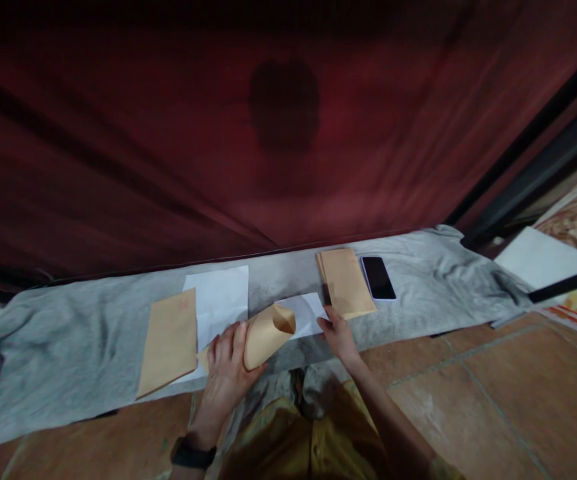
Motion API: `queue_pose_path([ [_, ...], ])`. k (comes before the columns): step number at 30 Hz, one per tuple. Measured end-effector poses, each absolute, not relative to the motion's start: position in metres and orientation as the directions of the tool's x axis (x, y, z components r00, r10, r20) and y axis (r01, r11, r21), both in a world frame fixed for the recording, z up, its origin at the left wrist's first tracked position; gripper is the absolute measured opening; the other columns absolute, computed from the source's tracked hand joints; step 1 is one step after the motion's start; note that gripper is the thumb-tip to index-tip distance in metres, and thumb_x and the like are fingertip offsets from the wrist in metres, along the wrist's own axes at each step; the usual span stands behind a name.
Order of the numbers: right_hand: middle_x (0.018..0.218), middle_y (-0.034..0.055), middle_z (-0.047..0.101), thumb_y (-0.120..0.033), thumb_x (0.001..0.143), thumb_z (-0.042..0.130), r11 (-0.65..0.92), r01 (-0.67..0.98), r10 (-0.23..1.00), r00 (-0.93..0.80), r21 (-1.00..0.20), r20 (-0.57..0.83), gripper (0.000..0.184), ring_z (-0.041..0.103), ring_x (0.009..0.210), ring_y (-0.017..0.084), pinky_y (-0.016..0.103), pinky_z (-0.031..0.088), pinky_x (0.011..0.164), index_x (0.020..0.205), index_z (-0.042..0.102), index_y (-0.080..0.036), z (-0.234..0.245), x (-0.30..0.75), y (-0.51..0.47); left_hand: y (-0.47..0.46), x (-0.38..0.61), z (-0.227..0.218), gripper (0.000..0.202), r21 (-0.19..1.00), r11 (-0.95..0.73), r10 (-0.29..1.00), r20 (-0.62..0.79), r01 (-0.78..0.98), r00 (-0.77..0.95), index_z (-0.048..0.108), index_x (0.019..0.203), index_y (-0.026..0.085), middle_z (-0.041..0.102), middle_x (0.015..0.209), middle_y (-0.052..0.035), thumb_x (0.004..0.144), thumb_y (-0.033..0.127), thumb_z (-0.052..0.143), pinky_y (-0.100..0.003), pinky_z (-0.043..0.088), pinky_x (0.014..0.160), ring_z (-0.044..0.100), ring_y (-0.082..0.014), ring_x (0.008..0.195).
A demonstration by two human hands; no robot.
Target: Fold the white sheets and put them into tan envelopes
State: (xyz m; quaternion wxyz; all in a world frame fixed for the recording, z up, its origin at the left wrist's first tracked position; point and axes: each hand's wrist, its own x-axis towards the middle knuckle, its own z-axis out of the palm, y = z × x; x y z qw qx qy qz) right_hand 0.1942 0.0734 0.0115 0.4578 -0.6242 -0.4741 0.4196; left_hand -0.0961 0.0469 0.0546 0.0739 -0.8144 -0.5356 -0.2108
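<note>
My left hand [229, 367] grips a brown paper envelope [266, 340], squeezed so that its mouth gapes toward the right. In my right hand [339, 334] is the right edge of a folded white paper [302, 313], pinched between thumb and fingers. The paper's left end lies close to the envelope's mouth; whether any of it is inside I cannot tell. Left of my left hand, another brown envelope [169, 340] rests partly over white sheets [221, 293]. Just beyond my right hand lies a small stack of brown envelopes [346, 281].
A phone [378, 277] lies right of the envelope stack. Everything rests on a grey cloth [433, 287] over a narrow surface. Behind it rises a dark red curtain-like sheet [193, 153]. Tiled floor [483, 400] shows in front, and a white flat item [543, 260] lies at far right.
</note>
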Motion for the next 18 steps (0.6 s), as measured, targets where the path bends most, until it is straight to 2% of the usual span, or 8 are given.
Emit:
queue_pose_path([
  [3,0.101,0.0081,0.069,-0.041,0.081,0.059,-0.129,0.016,0.952,0.283,-0.991,-0.119,0.035,0.067,0.080,0.023,0.033,0.060,0.057,0.111,0.063,-0.023,0.017,0.201,0.071,0.047,-0.095,0.050,0.097,0.105,-0.406,0.848,0.414,0.908,0.331,0.016,0.160,0.013,0.051,0.141,-0.0235,0.085,0.046,0.067,-0.059,0.034,0.113,0.047,-0.0390,0.134],
  [6,0.098,0.0055,0.067,-0.044,0.076,0.065,-0.111,-0.113,0.930,0.338,-0.987,-0.144,0.037,0.064,0.077,0.021,0.031,0.060,0.055,0.106,0.063,-0.023,0.026,0.208,0.069,0.048,-0.093,0.045,0.097,0.098,-0.392,0.855,0.405,0.915,0.323,0.016,0.160,0.012,0.050,0.142,-0.0245,0.084,0.045,0.066,-0.063,0.028,0.116,0.045,-0.0402,0.136],
  [12,0.090,0.0006,0.065,-0.046,0.075,0.073,-0.056,-0.242,0.917,0.373,-0.969,-0.146,0.032,0.063,0.078,0.019,0.030,0.060,0.056,0.095,0.062,-0.024,0.043,0.222,0.062,0.051,-0.092,0.038,0.099,0.110,-0.368,0.868,0.397,0.923,0.299,0.018,0.160,0.011,0.049,0.144,-0.0250,0.081,0.043,0.070,-0.064,0.022,0.119,0.043,-0.0404,0.138],
  [18,0.083,-0.0013,0.065,-0.049,0.073,0.079,-0.015,-0.302,0.901,0.409,-0.953,-0.144,0.037,0.063,0.078,0.019,0.031,0.061,0.061,0.095,0.062,-0.025,0.049,0.228,0.058,0.051,-0.091,0.037,0.099,0.111,-0.363,0.875,0.383,0.925,0.297,0.019,0.160,0.012,0.049,0.146,-0.0248,0.079,0.040,0.071,-0.064,0.020,0.120,0.043,-0.0404,0.140],
])
